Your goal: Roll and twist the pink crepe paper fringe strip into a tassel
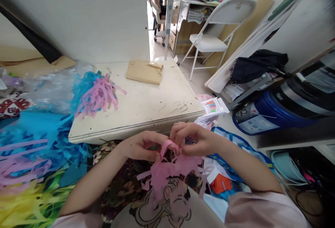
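Observation:
A pink tissue-paper tassel (167,172) hangs in front of my chest, its cut strips spreading downward. My left hand (148,146) pinches one side of the twisted loop at its top. The fingers of my right hand (192,139) are closed on the other side of that loop, close to the left fingertips. Both hands are just off the near edge of the cream table (146,102). On the table's left lie a finished-looking pink tassel (101,95) and a blue tassel (83,85), partly overlapped.
A brown paper piece (144,72) lies on the table. Blue strips (39,126) and yellow-green strips (28,200) are heaped at left. A printed white packet (211,107) sits off the right corner. Beyond are a white folding chair (211,41) and a blue bucket (261,112).

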The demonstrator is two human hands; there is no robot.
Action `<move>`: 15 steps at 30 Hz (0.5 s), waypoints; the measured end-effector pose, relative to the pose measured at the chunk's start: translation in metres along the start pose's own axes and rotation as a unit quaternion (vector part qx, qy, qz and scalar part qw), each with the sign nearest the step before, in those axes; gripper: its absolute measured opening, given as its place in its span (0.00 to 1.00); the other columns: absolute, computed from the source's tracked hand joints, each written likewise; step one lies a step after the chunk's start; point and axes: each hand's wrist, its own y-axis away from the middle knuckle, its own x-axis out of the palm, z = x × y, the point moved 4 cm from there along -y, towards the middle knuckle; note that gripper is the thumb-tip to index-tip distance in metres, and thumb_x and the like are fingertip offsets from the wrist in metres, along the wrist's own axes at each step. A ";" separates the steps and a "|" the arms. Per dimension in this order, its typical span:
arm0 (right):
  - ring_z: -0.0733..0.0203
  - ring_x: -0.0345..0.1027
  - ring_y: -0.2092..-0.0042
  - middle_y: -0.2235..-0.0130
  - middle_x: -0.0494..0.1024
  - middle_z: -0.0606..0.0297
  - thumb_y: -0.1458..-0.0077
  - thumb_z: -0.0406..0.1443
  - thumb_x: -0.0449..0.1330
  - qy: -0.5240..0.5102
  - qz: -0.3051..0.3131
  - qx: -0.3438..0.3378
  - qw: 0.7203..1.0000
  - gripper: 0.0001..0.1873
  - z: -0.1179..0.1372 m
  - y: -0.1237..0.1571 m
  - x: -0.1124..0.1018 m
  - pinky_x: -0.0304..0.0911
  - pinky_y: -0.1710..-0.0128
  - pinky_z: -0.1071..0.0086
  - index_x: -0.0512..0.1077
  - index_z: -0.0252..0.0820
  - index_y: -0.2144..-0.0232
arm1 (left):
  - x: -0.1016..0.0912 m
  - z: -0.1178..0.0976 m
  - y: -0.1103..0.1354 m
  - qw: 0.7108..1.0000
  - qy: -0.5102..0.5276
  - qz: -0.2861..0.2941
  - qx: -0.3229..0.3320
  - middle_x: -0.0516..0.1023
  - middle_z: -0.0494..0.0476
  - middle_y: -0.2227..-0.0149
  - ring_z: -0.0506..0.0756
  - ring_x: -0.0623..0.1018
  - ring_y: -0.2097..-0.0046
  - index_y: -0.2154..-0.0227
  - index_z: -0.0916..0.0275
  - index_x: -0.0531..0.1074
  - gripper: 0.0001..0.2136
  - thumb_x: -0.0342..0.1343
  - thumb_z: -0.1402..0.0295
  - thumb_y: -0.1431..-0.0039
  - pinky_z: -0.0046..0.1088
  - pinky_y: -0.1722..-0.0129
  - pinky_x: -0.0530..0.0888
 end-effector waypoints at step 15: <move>0.71 0.60 0.74 0.78 0.68 0.70 0.60 0.33 0.59 -0.169 -0.156 0.041 0.972 0.04 -0.015 -0.005 0.009 0.56 0.73 0.74 0.69 0.36 0.78 | -0.010 -0.013 0.003 0.972 0.044 -0.232 0.003 0.69 0.48 0.79 0.45 0.68 0.75 0.76 0.65 0.64 0.09 0.59 0.70 0.60 0.20 0.76 0.65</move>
